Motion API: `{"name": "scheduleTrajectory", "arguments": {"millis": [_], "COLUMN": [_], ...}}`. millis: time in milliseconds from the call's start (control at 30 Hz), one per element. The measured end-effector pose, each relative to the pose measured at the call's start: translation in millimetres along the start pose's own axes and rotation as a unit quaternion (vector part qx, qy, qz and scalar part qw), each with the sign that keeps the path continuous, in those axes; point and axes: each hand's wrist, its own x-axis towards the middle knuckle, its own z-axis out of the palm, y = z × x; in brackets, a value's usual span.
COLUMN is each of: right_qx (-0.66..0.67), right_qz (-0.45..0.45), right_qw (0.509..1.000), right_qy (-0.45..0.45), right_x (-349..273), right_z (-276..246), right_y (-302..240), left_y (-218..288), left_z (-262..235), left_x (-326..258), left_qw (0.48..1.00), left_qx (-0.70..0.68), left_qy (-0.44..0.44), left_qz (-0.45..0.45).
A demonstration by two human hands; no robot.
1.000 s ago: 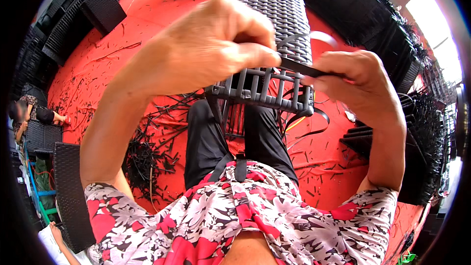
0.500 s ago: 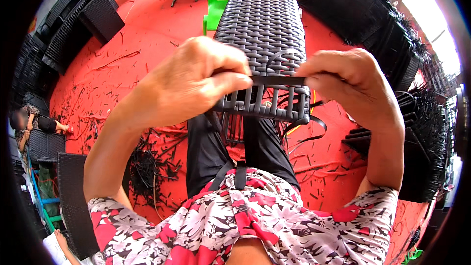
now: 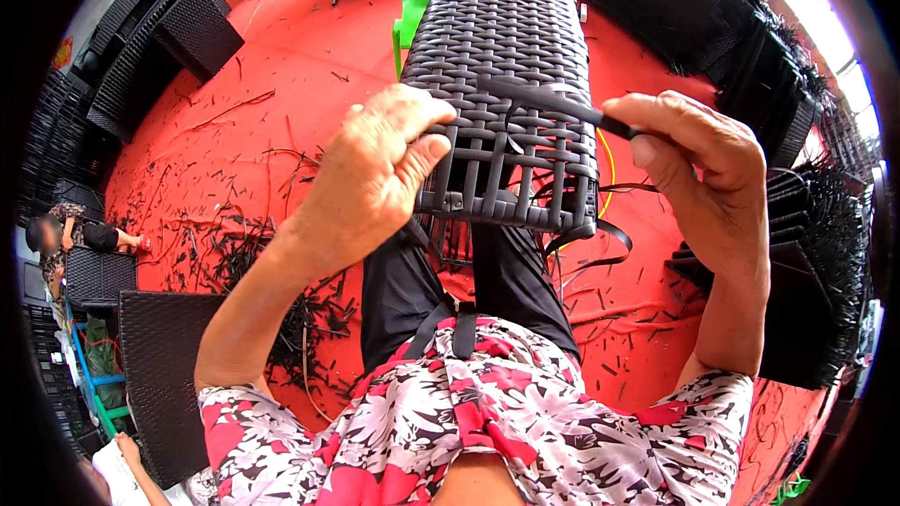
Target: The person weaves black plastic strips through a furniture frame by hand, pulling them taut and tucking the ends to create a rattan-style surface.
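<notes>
Fingers of the left hand (image 3: 375,178) curl closed on the near edge of the woven panel (image 3: 511,75) over the lap; the right hand (image 3: 703,178) pinches a dark strip (image 3: 553,100) stretched across it.

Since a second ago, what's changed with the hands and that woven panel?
The right hand has drawn the dark strip out to the right, across the woven panel. The left hand has shifted down to the panel's left edge. The strip stays pinched; the panel stays on the lap.
</notes>
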Motion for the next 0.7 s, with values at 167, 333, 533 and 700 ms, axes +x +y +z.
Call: {"name": "scheduleTrajectory", "arguments": {"millis": [167,333,533,700], "right_qx": [-0.040,-0.055,0.155,0.187], "right_qz": [0.003,-0.019,0.119,0.131], "right_qw": [0.999,0.998,0.980,0.974], "right_qy": [-0.005,0.022,-0.025,-0.005], "right_x": [3,7,2,4], "right_z": [9,16,14,14], "right_y": [2,4,4,1], "left_y": [5,11,11,11], "left_z": [9,12,17,18], "left_x": [-10,-7,-11,-13], "left_qw": [0.989,0.969,0.965,0.968], "left_qx": [0.138,0.223,0.249,0.234], "left_qy": [-0.030,-0.076,-0.057,-0.062], "left_qz": [0.052,0.069,0.064,0.073]}}
